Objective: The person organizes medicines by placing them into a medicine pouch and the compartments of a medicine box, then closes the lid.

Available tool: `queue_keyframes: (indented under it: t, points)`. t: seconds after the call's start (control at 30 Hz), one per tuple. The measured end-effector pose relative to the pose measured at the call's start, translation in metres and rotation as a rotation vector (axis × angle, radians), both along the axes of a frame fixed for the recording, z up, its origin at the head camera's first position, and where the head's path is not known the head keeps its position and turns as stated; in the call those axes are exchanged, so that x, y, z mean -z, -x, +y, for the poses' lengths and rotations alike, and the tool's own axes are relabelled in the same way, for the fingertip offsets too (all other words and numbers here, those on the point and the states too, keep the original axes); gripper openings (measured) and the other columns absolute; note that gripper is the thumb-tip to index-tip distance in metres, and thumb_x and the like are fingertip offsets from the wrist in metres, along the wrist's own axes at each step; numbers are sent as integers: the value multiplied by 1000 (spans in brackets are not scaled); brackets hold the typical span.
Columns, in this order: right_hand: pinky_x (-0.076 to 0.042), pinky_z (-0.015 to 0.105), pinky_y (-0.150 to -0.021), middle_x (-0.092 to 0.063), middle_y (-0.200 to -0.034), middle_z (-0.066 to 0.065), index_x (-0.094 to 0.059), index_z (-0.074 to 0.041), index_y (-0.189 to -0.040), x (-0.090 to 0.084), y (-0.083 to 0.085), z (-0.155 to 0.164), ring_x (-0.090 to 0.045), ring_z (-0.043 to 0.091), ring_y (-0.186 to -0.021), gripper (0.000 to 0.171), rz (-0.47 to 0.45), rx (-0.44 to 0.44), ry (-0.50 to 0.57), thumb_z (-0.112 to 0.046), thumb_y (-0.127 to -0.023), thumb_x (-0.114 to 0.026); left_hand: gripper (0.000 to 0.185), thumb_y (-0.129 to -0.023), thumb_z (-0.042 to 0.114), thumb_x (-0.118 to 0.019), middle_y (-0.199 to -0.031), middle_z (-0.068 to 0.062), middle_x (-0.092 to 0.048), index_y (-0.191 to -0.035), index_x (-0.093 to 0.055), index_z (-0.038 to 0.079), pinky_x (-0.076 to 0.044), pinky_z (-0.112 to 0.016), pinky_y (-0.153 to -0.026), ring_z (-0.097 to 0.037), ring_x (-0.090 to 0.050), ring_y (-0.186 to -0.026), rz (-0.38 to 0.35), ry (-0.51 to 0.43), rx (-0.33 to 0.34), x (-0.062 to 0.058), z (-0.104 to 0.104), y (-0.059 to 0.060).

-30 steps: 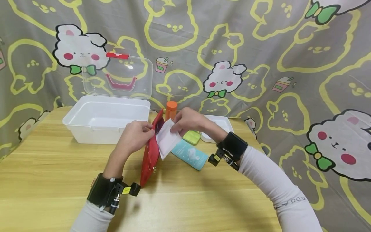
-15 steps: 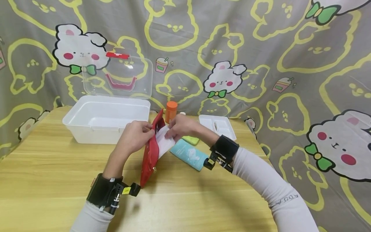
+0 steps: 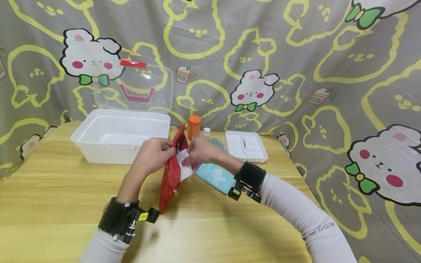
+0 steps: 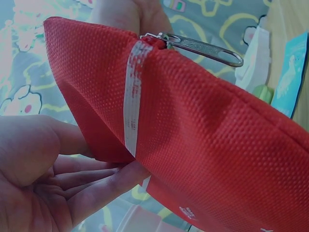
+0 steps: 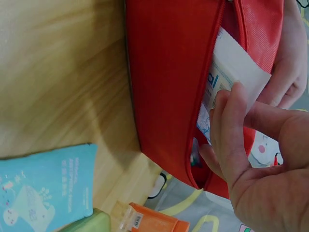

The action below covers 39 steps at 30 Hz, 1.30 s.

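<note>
A red zippered pouch (image 3: 169, 179) stands on edge over the table, its mouth unzipped. My left hand (image 3: 154, 155) pinches the upper rim between thumb and fingers; in the left wrist view the fingers (image 4: 108, 191) lie along the red fabric. On the other side, my right hand (image 3: 204, 150) pinches a flat white packet (image 3: 185, 166) that is partly inside the opening. Blue print shows on this packet (image 5: 236, 63) in the right wrist view, where other contents of the pouch are only glimpsed. The packet's lower part is hidden by the pouch wall.
A translucent box (image 3: 112, 153) stands at the back left, lid raised. Behind the hands are an orange bottle (image 3: 194, 128) and a small white-capped bottle (image 3: 206, 133). A white compartment tray (image 3: 235, 144) sits at right. A blue packet (image 3: 215, 178) and a green case (image 5: 91, 222) lie close by.
My right hand has moved left and down, and the white packet has slid deeper into the pouch. The white-capped bottle and more of the tray have come into sight. My left hand stays put.
</note>
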State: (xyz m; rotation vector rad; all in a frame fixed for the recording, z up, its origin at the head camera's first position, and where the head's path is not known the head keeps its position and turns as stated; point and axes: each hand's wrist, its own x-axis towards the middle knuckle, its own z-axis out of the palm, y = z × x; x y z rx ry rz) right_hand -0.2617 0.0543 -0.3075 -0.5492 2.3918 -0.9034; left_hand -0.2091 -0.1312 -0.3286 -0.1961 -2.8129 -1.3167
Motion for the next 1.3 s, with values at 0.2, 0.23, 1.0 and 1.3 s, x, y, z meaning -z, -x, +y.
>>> queue_keyframes:
  t: [0.2, 0.23, 1.0, 1.3]
  points:
    - [-63, 41, -70, -70, -74, 14, -60, 7, -118, 10, -2, -2, -71, 20, -57, 38, -28, 7, 41, -8, -87, -77, 30, -98, 14, -59, -106, -24, -74, -120, -69, -3, -61, -30, -64, -21, -72, -74, -5, -6, 3, 1, 0, 0]
    - [-63, 40, -68, -70, -75, 14, -59, 7, -123, 11, -2, -2, -71, 19, -57, 43, -22, 6, 46, -8, -88, -77, 30, -98, 14, -59, -106, -24, -74, -120, -68, -3, -61, -30, -64, -20, -73, -74, -4, -5, 4, 1, 0, 0]
    - [-51, 25, -49, -65, -85, 8, -64, -1, -118, 28, -4, -14, -69, 34, -70, 36, 184, -14, -45, -9, -85, -77, 31, -98, 14, -58, -103, -22, -75, -120, -68, -4, -60, -28, -63, -19, -72, -71, -10, -5, 5, -1, 1, 0]
    - [-51, 26, -52, -69, -95, 8, -64, -2, -123, 30, -3, -11, -61, 15, -57, 33, 218, -12, -21, -20, -95, -68, 29, -98, 14, -57, -105, -24, -74, -118, -68, -4, -61, -30, -64, -23, -74, -75, 2, 0, 4, 0, 0, 0]
